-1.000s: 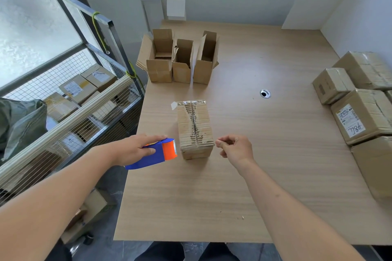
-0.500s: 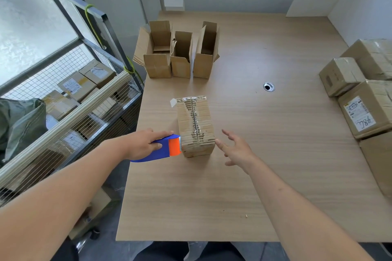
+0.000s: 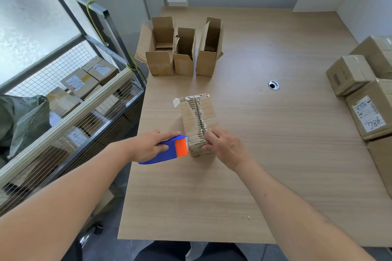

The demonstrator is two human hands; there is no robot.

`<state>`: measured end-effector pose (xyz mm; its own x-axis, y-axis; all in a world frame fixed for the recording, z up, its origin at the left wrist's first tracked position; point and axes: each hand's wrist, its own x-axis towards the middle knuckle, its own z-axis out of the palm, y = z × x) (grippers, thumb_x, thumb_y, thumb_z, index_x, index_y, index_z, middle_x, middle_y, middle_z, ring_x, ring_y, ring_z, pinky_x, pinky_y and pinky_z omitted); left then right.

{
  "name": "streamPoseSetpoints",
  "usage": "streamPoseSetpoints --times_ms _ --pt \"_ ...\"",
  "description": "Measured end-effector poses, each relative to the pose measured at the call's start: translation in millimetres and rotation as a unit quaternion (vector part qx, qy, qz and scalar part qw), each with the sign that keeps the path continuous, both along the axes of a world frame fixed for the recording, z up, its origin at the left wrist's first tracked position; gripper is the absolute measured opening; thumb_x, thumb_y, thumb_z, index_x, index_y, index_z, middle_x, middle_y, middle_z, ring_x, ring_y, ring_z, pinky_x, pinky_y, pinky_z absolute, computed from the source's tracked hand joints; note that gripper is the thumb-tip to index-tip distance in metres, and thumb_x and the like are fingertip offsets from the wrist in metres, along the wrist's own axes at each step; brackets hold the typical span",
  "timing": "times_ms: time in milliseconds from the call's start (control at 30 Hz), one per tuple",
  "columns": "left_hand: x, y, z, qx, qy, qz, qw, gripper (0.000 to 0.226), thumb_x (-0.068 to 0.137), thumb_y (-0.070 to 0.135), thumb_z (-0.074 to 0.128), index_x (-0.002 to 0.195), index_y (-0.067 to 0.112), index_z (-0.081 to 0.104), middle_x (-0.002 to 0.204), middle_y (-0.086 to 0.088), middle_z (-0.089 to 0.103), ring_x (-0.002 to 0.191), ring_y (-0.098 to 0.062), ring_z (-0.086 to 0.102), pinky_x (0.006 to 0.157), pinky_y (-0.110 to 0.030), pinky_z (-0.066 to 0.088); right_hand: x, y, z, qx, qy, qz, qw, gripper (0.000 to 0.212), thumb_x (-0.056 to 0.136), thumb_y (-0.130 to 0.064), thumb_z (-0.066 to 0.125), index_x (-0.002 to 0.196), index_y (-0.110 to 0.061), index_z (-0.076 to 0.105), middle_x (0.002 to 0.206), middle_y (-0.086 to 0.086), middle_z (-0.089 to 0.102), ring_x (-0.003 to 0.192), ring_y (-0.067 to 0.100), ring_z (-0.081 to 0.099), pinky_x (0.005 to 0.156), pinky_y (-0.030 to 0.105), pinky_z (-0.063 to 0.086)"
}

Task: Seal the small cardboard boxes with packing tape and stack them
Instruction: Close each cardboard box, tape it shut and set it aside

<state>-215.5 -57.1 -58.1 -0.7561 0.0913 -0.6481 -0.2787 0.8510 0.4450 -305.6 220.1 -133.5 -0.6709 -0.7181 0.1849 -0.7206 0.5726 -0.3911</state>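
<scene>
Tabletop point(image 3: 275, 154): left hand point(image 3: 148, 146) grips dispenser point(image 3: 169, 151); right hand point(image 3: 222, 146) holds box point(image 3: 198, 121) end.

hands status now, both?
Left hand: grips the tape dispenser, its orange end against the taped box.
Right hand: fingers curled on the box's near end, holding it.

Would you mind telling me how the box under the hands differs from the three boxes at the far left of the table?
The near box is closed and taped along its seam; the three far boxes stand with flaps open, untaped. The near box is touched by the right hand, with the tape dispenser in the left hand against it; the far boxes stand untouched. All are small brown cardboard.
</scene>
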Motion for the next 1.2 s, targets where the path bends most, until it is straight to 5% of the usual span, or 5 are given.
streamPoseSetpoints --times_ms 267,400,867,1067,1200 --pt "4 3 -6 0.018 0.010 0.015 1.000 0.056 0.109 0.034 0.042 0.154 0.057 0.020 0.122 0.000 0.049 0.111 -0.020 0.049 0.098 -0.037 0.041 7 -9 12 0.050 0.008 -0.057 0.997 0.036 0.094 -0.053 0.047 0.113 -0.023 0.055 0.117 -0.004 0.053 0.105 0.024 0.051 0.092 0.040 0.040" --pt "6 8 -13 0.047 0.014 0.032 0.998 0.056 0.108 0.034 0.044 0.154 0.057 0.023 0.123 0.003 0.050 0.113 -0.019 0.051 0.104 -0.042 0.043 11 -30 4 0.079 -0.094 -0.072 0.990 0.071 0.102 -0.057 0.020 0.162 -0.019 0.015 0.171 0.006 -0.002 0.157 0.020 -0.004 0.126 0.040 0.004" --pt "56 -25 -35 0.141 -0.005 0.057 0.988 0.057 0.109 0.032 0.043 0.152 0.062 0.021 0.150 0.020 0.040 0.136 -0.003 0.040 0.116 -0.034 0.033 7 -30 1 0.179 -0.093 -0.035 0.979 0.090 0.091 -0.076 0.007 0.162 -0.023 -0.014 0.166 -0.001 -0.030 0.150 0.012 -0.031 0.125 0.040 -0.013" --pt "37 8 -31 0.014 0.015 0.034 0.999 0.050 0.110 0.035 0.033 0.158 0.039 0.021 0.124 -0.003 0.059 0.110 -0.023 0.055 0.099 -0.039 0.041 11 -35 3 0.200 -0.091 -0.032 0.975 0.102 0.084 -0.081 0.010 0.161 -0.020 -0.017 0.165 0.002 -0.031 0.150 0.015 -0.032 0.124 0.041 -0.015" --pt "24 32 -35 -0.021 -0.009 0.068 0.997 0.032 0.110 0.036 0.031 0.135 0.021 0.044 0.102 -0.006 0.064 0.089 -0.026 0.059 0.082 -0.041 0.044 12 -38 0 0.215 -0.081 -0.038 0.972 0.102 0.082 -0.079 0.010 0.160 -0.019 -0.018 0.165 0.003 -0.032 0.150 0.016 -0.033 0.124 0.043 -0.015"
